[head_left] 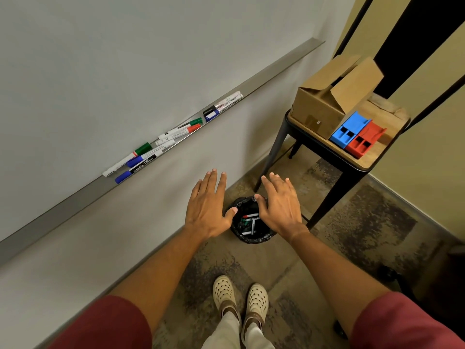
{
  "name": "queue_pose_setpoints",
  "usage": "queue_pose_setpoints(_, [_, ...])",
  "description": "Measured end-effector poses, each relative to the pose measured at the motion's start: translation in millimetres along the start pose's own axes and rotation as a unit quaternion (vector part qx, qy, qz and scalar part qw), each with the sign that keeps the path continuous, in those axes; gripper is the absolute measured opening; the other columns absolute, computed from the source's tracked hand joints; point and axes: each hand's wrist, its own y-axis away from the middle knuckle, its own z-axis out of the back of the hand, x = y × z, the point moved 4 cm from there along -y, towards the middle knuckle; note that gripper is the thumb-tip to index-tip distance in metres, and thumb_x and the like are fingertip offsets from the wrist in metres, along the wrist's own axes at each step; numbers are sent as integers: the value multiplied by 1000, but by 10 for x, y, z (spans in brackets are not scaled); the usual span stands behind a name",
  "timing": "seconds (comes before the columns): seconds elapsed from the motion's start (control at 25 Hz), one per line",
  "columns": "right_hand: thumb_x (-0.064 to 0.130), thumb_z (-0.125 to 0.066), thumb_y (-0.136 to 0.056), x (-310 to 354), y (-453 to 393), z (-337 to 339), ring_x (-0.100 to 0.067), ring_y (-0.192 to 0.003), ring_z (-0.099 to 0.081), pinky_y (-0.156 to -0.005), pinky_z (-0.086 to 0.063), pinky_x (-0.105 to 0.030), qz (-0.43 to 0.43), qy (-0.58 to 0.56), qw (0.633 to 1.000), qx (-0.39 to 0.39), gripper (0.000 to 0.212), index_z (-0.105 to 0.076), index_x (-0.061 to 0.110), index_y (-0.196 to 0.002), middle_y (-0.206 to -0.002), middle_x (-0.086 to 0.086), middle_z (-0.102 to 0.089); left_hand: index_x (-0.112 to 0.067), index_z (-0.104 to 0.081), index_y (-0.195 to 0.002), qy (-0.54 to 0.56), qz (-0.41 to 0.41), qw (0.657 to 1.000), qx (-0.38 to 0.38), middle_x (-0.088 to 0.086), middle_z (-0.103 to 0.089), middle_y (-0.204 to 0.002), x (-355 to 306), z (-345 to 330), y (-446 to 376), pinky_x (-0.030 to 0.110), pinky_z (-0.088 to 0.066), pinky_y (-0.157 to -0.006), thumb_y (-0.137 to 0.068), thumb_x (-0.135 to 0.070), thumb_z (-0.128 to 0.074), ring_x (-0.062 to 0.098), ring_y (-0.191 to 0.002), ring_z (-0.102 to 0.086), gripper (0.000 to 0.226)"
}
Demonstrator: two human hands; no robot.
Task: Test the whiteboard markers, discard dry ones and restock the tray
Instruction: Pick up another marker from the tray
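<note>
Whiteboard tray (83,195) with markers (141,157); patterned floor (352,222) below.

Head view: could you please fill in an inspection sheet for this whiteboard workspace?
Surface: the whiteboard shows no marks; its tray runs along the bottom edge.
Job's things: markers with blue, green, red and black caps lie in clusters on the tray; the bin on the floor holds discarded markers.
Clutter: an open cardboard box, a blue holder and a red holder sit on the side table.
Hands: left hand and right hand are open and empty, fingers spread, in front of the bin.
Cables: nothing seen.
Surroundings: patterned floor, yellow wall, the person's light clogs.
</note>
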Motion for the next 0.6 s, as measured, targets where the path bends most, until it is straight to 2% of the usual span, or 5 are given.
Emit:
queue_pose_setpoints(0.2, [43,-46,-94,261,-1,199,-28,-140,-34,-119,-16,-43,36,11,999,-1,56,-42,13,-142,-147,-14,-42,-16,7,-152,2,12,1000,-28,12,4,-160,71,234,155,38,-3,-120,-87,-60,-45,25,-148,3,94])
queue_pose_setpoints(0.44, [50,-43,-94,740,-62,416,-29,-142,-30,-119,-12,-42,104,19,994,-2,61,-37,16,-145,-151,-14,-37,-19,9,-152,4,76,995,-66,9,8,-160,334,532,425,37,3,-118,-86,-63,-45,24,-147,6,96])
queue_pose_setpoints(0.6, [51,-39,-96,1113,-134,489,-27,-145,-23,-117,-2,-36,146,11,989,7,63,-30,18,-149,-155,-12,-30,-21,10,-152,-1,125,989,-77,8,12,-160,613,666,637,35,9,-114,-86,-67,-42,24,-147,10,96])
